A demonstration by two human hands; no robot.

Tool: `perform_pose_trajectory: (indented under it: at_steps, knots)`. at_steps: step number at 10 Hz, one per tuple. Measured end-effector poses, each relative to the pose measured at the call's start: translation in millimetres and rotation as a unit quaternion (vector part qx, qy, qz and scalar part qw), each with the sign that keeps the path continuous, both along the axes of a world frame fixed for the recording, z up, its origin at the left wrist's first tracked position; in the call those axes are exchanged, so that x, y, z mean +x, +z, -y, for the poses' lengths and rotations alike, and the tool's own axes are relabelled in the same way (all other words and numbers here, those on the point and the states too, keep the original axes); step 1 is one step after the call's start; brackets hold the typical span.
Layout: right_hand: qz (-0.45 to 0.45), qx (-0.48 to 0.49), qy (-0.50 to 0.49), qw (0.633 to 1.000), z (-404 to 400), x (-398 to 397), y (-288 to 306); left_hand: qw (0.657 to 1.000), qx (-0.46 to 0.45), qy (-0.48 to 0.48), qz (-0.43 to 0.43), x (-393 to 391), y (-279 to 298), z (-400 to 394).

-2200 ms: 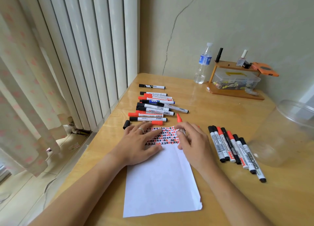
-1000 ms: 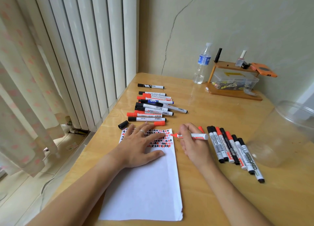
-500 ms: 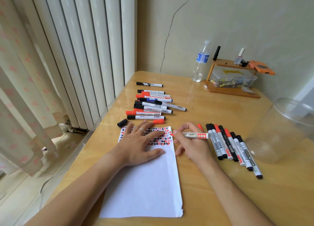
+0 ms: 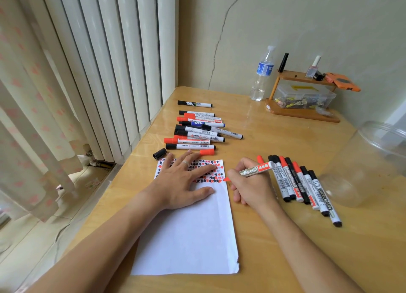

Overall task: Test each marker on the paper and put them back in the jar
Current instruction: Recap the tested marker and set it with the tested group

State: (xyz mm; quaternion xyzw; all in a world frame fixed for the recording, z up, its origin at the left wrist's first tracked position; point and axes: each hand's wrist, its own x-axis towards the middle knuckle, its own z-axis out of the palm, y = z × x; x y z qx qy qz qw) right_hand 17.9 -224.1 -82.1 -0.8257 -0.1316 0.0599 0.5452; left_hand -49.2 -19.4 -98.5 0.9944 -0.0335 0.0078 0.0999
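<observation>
A white sheet of paper (image 4: 189,233) lies on the wooden table, its top strip covered in red and black marks. My left hand (image 4: 182,180) lies flat on the paper with fingers spread. My right hand (image 4: 250,185) grips an uncapped red marker (image 4: 256,169), its tip at the paper's right edge by the marks. Several capped markers (image 4: 301,185) lie in a row right of that hand. Another group of markers (image 4: 197,131) lies beyond the paper. A clear plastic jar (image 4: 369,163) lies on its side at the right.
A black cap (image 4: 159,153) and a red cap (image 4: 207,152) lie just beyond the paper. A water bottle (image 4: 262,75) and a wooden rack with a clear box (image 4: 304,94) stand by the back wall. The table's left edge meets vertical blinds (image 4: 105,61).
My right hand turned the red marker from upright to nearly flat and now has brought its tip down to the paper's right edge. The paper shifted a little left. My left hand stayed pressing it.
</observation>
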Motion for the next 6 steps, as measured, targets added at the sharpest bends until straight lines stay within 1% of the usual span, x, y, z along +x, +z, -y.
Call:
perform_pose_trajectory:
  at_steps: [3, 6]
  knots:
    - [-0.02, -0.026, 0.012, 0.999, -1.5, 5.2, -5.3, 1.0, -0.002, 0.001, 0.004, 0.4, -1.5, -0.3]
    - [-0.021, -0.015, -0.018, 1.0, -2.2, 2.3, 0.7, 1.0, -0.003, 0.0, 0.005, 1.1, -1.2, -0.6]
